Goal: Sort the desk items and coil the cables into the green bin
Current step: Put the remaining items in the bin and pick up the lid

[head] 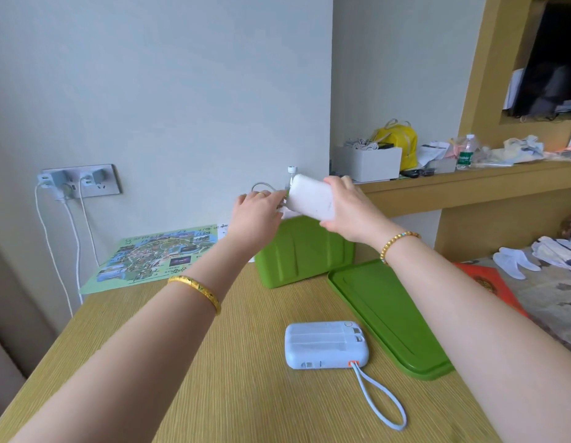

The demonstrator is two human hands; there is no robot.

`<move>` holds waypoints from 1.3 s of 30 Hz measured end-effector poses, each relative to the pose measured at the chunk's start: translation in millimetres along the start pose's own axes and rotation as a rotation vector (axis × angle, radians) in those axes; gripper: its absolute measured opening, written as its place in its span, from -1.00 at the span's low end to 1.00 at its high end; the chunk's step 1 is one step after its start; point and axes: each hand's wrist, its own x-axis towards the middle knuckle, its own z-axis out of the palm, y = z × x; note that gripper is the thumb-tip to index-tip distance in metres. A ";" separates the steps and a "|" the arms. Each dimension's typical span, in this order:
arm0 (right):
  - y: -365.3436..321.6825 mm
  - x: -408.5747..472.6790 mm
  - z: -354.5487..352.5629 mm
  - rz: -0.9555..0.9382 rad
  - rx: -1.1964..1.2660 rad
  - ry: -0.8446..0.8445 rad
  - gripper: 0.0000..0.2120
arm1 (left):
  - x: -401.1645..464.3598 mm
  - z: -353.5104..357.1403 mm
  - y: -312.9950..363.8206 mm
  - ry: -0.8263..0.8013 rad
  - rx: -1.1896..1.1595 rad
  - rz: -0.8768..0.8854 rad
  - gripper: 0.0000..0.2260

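In the head view, the right hand (344, 203) clasps a white power bank (312, 198) above the green bin (304, 251), while the left hand (257, 207) pinches what looks like its thin cable (261, 187) at the near end — blur hides the plug. Doing this well means steadying the bank and gathering the cable into even loops before lowering both into the bin directly beneath. A second blue power bank (325, 345) waits on the desk (188, 378) — beside the green lid (386, 311).

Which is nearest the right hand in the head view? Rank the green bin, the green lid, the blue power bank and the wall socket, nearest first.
From the right hand:
1. green bin, directly below the hand.
2. green lid, flat on the desk beside the bin.
3. blue power bank, near the desk's front edge.
4. wall socket, far left on the wall.
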 end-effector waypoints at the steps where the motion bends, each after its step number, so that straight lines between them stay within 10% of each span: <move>1: 2.1 10.1 1.8 -0.020 -0.049 0.015 -0.29 | 10.6 1.9 -1.4 -0.023 -0.019 -0.022 -0.70; 6: 21.3 59.8 8.0 0.007 -0.135 -0.062 -0.61 | 54.5 18.0 -6.0 -0.148 -0.064 -0.127 -0.70; 13: 51.3 89.9 12.7 0.148 0.176 -0.421 -0.55 | 67.5 31.8 -14.5 -0.296 -0.433 -0.228 -0.88; 17: 57.6 95.9 15.0 0.206 0.220 -0.339 -0.72 | 67.2 32.0 -12.2 -0.450 -0.326 -0.205 -0.90; 20: 47.3 94.8 24.8 0.171 0.073 -0.087 -0.66 | 69.1 38.5 0.8 -0.314 -0.003 -0.100 -0.82; 24: 34.5 88.9 25.0 0.190 0.121 -0.157 -0.61 | 66.4 42.1 14.2 -0.090 0.113 0.037 -0.74; 29: 40.2 76.8 36.8 0.292 -0.115 -0.432 -0.68 | 58.1 43.8 12.0 -0.505 0.040 -0.045 -0.77; 35: 34.8 43.4 33.4 0.159 0.079 -0.044 -0.58 | 25.4 33.9 22.4 0.006 -0.278 0.044 -0.72; 39: 18.3 7.0 33.0 0.142 0.256 0.247 -0.70 | -12.0 23.2 36.1 -0.125 -0.341 0.157 -0.79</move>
